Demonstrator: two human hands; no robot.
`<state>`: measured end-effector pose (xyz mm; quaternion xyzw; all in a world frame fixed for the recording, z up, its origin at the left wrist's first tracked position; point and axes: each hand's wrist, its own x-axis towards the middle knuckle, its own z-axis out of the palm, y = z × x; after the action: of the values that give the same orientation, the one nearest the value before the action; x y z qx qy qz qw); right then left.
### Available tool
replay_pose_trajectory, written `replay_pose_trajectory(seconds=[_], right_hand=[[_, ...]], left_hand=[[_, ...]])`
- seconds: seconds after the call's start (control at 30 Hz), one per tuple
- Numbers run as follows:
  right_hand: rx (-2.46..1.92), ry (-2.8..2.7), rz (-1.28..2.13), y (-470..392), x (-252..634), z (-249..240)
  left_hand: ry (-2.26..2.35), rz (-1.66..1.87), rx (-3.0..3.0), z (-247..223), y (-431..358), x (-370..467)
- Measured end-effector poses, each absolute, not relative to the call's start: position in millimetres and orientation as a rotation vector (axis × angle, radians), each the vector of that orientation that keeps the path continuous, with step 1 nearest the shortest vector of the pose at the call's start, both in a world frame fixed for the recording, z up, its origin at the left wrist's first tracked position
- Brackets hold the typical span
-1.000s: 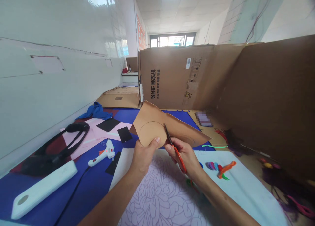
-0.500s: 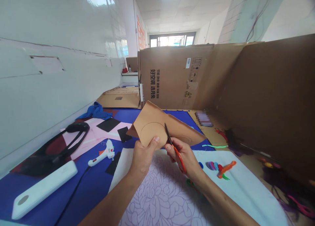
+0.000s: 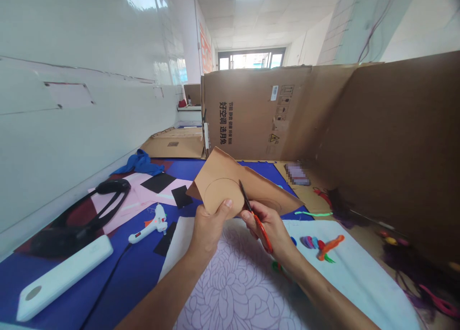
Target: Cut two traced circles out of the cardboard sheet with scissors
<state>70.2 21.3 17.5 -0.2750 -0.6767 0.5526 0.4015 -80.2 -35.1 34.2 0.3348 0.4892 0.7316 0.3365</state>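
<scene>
A brown cardboard piece (image 3: pixel 219 169) with a drawn circle is gripped by my left hand (image 3: pixel 210 227), thumb on top near the circle's lower edge. My right hand (image 3: pixel 268 227) is closed around orange-handled scissors (image 3: pixel 260 230). Their dark blades lie at the right side of the circle, along a cut in the cardboard. Part of a second drawn curve shows on the flap to the right. Below both hands is a white sheet (image 3: pixel 230 277) with a line drawing of a large flower.
A white glue gun (image 3: pixel 153 224) and a long white device (image 3: pixel 64 277) lie on the blue mat at left, near black straps (image 3: pixel 111 200). Orange and coloured craft pieces (image 3: pixel 330 247) sit on the sheet at right. Large cardboard panels (image 3: pixel 251 114) stand behind and to the right.
Almost nothing differs. The hands, cardboard and scissors have shifted very slightly, with the blades still at the circle's right edge.
</scene>
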Motion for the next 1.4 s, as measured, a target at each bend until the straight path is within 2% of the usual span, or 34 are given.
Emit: replay_pose_trajectory(seconds=[0.7, 1.17, 1.4], right_hand=[[-0.673, -1.746, 1.375, 17.3, 71.9, 28.6], [-0.661, -1.713, 1.439, -4.8, 54.9, 34.9], [-0.623, -1.746, 1.416, -1.7, 52.5, 31.9]], left_hand=[[1.275, 1.889, 0.917, 49.2, -41.2, -86.4], [1.249, 2.061, 0.795, 47.7, -46.1, -76.3], [1.319, 2.041, 0.744, 50.3, -47.6, -80.6]])
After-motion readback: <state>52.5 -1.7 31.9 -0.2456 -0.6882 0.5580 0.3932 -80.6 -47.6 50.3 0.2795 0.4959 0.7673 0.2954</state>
